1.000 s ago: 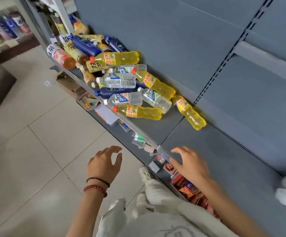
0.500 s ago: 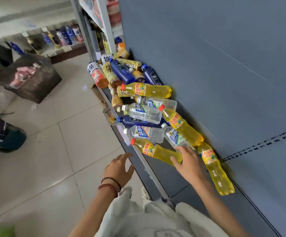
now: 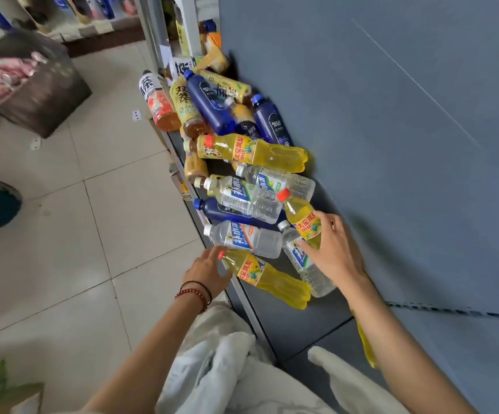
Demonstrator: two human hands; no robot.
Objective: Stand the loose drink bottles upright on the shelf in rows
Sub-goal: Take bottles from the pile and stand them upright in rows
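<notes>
The flat metal shelf [image 3: 290, 321] is grey-blue, and so is the back wall panel [image 3: 391, 144]. The nearest yellow plastic drink bottle [image 3: 272, 282] has a red cap and a red-and-yellow label. The second yellow plastic drink bottle [image 3: 300, 213] has the same colours. The clear plastic water bottle [image 3: 251, 239] has a white cap and a blue-and-white label. The dark blue plastic bottle [image 3: 209, 104] has a blue cap. The square floor tiles [image 3: 93, 234] are pale cream. The bead wristband [image 3: 190, 294] is red.
</notes>
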